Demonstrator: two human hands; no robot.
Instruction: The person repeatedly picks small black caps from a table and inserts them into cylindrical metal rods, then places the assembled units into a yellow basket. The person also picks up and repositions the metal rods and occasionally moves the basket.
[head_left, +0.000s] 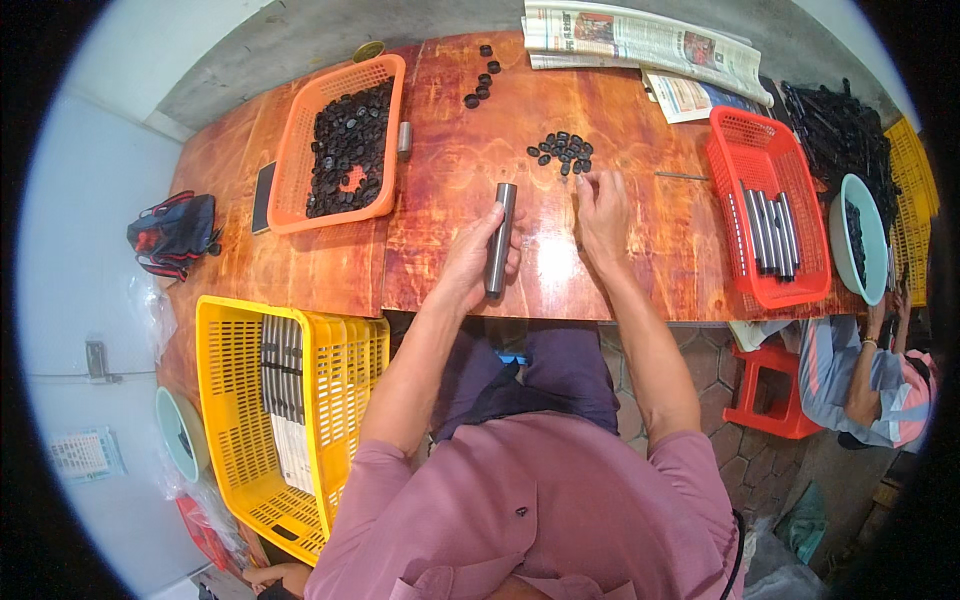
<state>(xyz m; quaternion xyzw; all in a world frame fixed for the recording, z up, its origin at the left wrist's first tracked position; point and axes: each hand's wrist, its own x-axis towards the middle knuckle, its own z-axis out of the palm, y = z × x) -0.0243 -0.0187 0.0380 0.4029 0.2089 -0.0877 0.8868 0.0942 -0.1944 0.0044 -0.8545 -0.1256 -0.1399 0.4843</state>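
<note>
My left hand (467,255) is wrapped round a grey metal tube (501,235), which stands nearly upright in the picture with a black lower end. Over the wooden table, my right hand (605,215) has its fingers bent together at the near edge of a small group of black plastic caps (562,150). Whatever those fingertips may hold is hidden. Further up the table lies a loose line of more black caps (482,92).
An orange basket (279,195) of black caps stands left, a red basket (720,150) of metal tubes right. Beyond it are a light-blue bowl (838,240) and black parts (835,120). A yellow crate (225,400) with tubes sits lower left. A co-worker's arm (862,385) shows at right.
</note>
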